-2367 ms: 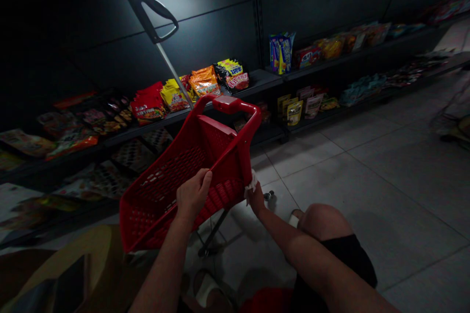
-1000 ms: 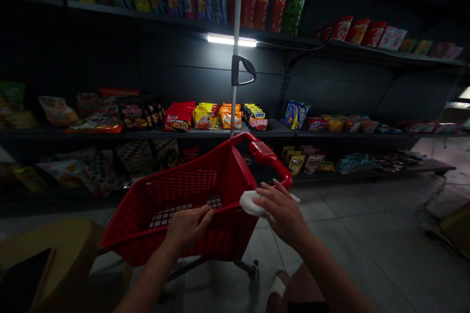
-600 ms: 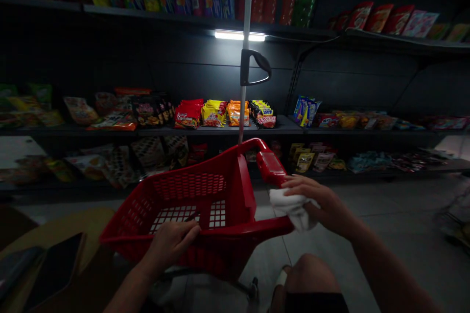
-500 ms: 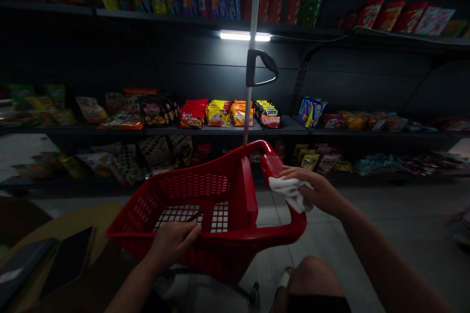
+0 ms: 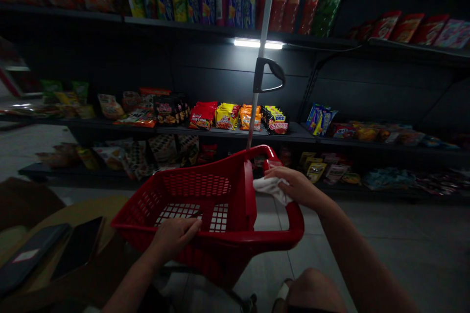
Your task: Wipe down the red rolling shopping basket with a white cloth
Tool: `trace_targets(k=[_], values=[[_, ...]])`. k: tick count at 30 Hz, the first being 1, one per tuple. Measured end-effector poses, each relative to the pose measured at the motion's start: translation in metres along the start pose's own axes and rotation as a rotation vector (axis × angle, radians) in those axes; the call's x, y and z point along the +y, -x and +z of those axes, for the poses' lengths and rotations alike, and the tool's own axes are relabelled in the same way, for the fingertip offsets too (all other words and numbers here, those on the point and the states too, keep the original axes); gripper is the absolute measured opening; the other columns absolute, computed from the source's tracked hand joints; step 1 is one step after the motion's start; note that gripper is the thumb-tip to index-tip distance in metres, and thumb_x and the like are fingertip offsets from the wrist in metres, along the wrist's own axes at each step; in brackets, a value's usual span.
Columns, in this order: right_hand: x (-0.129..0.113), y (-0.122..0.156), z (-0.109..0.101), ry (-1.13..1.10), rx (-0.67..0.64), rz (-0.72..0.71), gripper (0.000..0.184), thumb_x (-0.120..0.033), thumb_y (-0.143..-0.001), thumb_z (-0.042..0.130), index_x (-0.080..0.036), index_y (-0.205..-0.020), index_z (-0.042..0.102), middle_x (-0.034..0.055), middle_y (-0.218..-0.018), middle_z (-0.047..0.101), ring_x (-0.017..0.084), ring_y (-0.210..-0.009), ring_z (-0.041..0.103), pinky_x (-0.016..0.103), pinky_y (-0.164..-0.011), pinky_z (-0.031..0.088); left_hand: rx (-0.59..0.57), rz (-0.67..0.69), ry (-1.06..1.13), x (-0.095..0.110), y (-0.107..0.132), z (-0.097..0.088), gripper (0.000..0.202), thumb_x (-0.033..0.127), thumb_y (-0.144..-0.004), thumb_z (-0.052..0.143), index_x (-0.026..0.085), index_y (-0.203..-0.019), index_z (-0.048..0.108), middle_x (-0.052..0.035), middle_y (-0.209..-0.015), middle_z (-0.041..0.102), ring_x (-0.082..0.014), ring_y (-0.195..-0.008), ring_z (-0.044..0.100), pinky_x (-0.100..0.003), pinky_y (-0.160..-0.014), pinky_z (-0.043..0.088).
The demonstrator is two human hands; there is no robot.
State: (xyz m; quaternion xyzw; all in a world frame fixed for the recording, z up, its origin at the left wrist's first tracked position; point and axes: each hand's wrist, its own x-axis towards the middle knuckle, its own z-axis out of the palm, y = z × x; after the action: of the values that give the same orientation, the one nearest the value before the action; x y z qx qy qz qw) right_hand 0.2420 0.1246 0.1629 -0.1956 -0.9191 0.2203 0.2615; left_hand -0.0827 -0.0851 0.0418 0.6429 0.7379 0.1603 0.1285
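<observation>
A red plastic shopping cart (image 5: 235, 237) stands in front of me, its basket to the left and its looped handle to the right. My left hand (image 5: 175, 235) is closed over the near rim of the basket, thumb on top and fingers partly hidden. On the handle's far bar, my right hand (image 5: 293, 185) presses a white cloth (image 5: 270, 188) against the red plastic, fingers bent over it. A pale pole (image 5: 265, 24) with a dark loop grip (image 5: 270, 75) rises behind the handle. Something small and dark lies in the basket, too dim to name.
Shelves (image 5: 220, 132) with snack packets and bottles run across the background under a lit tube (image 5: 257, 44). At lower left a round table (image 5: 110, 204) carries a dark phone (image 5: 78, 247) and a dark flat case (image 5: 31, 257). My knee (image 5: 314, 291) is below the handle.
My right hand has slid the cloth a little to the left and up along the handle bar. My left hand stays on the rim. The view has shifted slightly left.
</observation>
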Motion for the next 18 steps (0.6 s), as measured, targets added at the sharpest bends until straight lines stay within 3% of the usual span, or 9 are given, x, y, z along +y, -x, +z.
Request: trace_targets(k=[2,4,6,8,11,13,16,18], values=[[-0.040,0.024,0.001,-0.046,-0.146,-0.105,0.048,-0.003,-0.080,0.049,-0.028,-0.116,0.070,0.0020,-0.128,0.068,0.021,-0.126,0.058,0.044,-0.114,0.040,0.008,-0.008,0.199,0.011,-0.002,-0.004,0.047,0.051,-0.099,0.032,0.025,-0.093,0.070,-0.0028,-0.091,0.074,-0.0200,-0.088,0.068,-0.031,-0.081,0.047],[-0.074,0.037,0.008,-0.118,-0.139,-0.142,0.045,-0.009,-0.089,0.051,-0.029,-0.127,0.064,0.0021,-0.136,0.063,0.021,-0.134,0.053,0.045,-0.119,0.032,0.069,0.107,0.485,0.034,-0.002,-0.006,0.042,0.050,-0.096,0.043,0.026,-0.125,0.062,-0.0067,-0.126,0.068,-0.0230,-0.117,0.062,-0.036,-0.099,0.046],[-0.096,0.039,0.019,-0.187,-0.038,-0.135,0.043,-0.018,-0.095,0.050,-0.030,-0.136,0.056,0.0029,-0.144,0.057,0.021,-0.140,0.047,0.045,-0.122,0.029,0.128,0.266,0.686,0.069,-0.001,-0.007,0.062,0.047,-0.090,0.058,0.026,-0.146,0.043,-0.0108,-0.148,0.051,-0.0266,-0.136,0.048,-0.042,-0.112,0.039],[-0.106,0.036,0.030,-0.183,0.037,-0.131,0.044,-0.024,-0.098,0.051,-0.031,-0.141,0.050,0.0027,-0.149,0.052,0.021,-0.146,0.037,0.046,-0.123,0.025,0.132,0.371,0.826,0.106,0.001,-0.007,0.084,0.044,-0.079,0.074,0.026,-0.151,0.035,-0.0114,-0.149,0.049,-0.0286,-0.139,0.044,-0.045,-0.116,0.036],[-0.101,0.033,0.037,-0.022,0.101,-0.141,0.052,-0.025,-0.097,0.052,-0.032,-0.147,0.044,0.0024,-0.153,0.047,0.022,-0.151,0.026,0.050,-0.125,0.019,0.152,0.329,1.009,0.145,-0.005,-0.013,0.072,0.040,-0.083,0.070,0.024,-0.146,0.041,-0.0103,-0.140,0.057,-0.0259,-0.128,0.055,-0.043,-0.111,0.043],[-0.088,0.036,0.036,0.098,0.184,-0.087,0.057,-0.027,-0.094,0.057,-0.030,-0.149,0.041,0.0045,-0.155,0.043,0.024,-0.151,0.027,0.052,-0.125,0.019,0.252,0.253,0.977,0.152,-0.016,-0.020,0.061,0.038,-0.087,0.064,0.022,-0.143,0.045,-0.0096,-0.132,0.062,-0.0237,-0.117,0.061,-0.042,-0.104,0.048],[-0.060,0.048,0.033,0.162,0.294,0.076,0.055,-0.031,-0.092,0.058,-0.026,-0.146,0.047,0.0082,-0.155,0.044,0.026,-0.149,0.031,0.055,-0.122,0.025,0.414,0.214,0.707,0.145,-0.034,-0.028,0.057,0.035,-0.089,0.061,0.024,-0.143,0.045,-0.0085,-0.129,0.064,-0.0234,-0.112,0.062,-0.043,-0.100,0.051],[-0.045,0.056,0.034,0.117,0.288,0.163,0.048,-0.026,-0.093,0.050,-0.023,-0.141,0.053,0.0095,-0.153,0.045,0.027,-0.148,0.032,0.057,-0.119,0.030,0.386,0.312,0.417,0.139,-0.043,-0.028,0.053,0.028,-0.087,0.062,0.030,-0.139,0.052,-0.0068,-0.133,0.062,-0.0254,-0.120,0.058,-0.048,-0.107,0.046]])
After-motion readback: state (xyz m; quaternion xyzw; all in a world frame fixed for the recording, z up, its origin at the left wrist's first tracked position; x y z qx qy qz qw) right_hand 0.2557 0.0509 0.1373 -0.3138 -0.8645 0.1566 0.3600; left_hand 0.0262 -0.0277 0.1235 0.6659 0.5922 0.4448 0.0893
